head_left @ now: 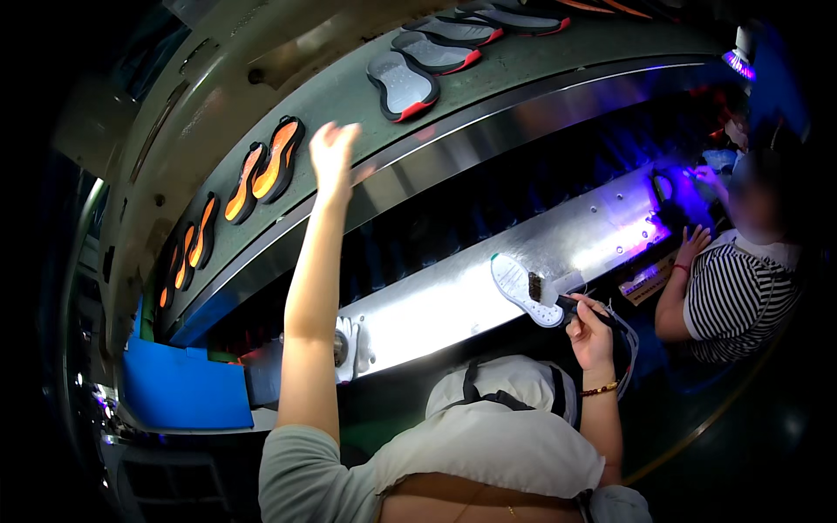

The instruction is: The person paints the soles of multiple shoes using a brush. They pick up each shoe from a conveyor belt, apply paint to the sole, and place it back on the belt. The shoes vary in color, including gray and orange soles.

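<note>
My left hand point(333, 161) is raised over the near edge of the green conveyor belt point(349, 105), fingers apart and slightly blurred, with nothing visible in it. Just beyond it lies a grey shoe sole point(403, 85) with a dark rim and a red end. Orange-and-black soles point(277, 161) rest on the belt to its left. In my right hand point(591, 336) is the dark handle of a brush point(537, 286). Its brown bristles are at a white shoe sole point(508, 275) with a green tip, which lies on the bright metal bench.
The long metal bench point(418, 327) runs below the conveyor. A white glove-like item point(346, 349) is at its left part, near a blue panel point(187, 383). At right, a person in a striped shirt point(741, 301) works under a purple-blue lamp point(739, 63). A cardboard box point(645, 281) stands close to them.
</note>
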Action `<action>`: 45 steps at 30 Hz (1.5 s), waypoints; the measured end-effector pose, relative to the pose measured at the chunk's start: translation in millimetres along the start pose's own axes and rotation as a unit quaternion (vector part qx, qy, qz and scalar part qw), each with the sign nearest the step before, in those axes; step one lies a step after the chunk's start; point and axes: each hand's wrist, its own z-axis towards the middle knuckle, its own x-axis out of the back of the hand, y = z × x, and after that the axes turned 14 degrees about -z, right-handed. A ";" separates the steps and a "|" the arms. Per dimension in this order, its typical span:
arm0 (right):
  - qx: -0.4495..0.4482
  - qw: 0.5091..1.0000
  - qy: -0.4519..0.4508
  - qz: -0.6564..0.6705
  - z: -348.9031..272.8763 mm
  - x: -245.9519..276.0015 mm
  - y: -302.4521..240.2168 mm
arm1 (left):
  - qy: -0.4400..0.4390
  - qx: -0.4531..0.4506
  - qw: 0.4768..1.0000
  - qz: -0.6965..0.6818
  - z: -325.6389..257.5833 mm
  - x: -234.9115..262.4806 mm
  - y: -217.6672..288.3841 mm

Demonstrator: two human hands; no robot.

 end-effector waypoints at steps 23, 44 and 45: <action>-0.016 0.999 -0.034 -0.019 -12.3 7.1 -15.4 | -0.157 -0.208 0.621 0.739 18.8 159.4 28.8; -0.060 0.991 -0.085 -0.083 27.0 -30.7 -15.8 | 0.088 0.186 0.934 -0.292 -115.3 121.5 37.6; -0.059 0.991 -0.085 -0.086 29.0 -37.8 -17.4 | 0.083 0.166 0.930 -0.317 -120.0 134.4 25.3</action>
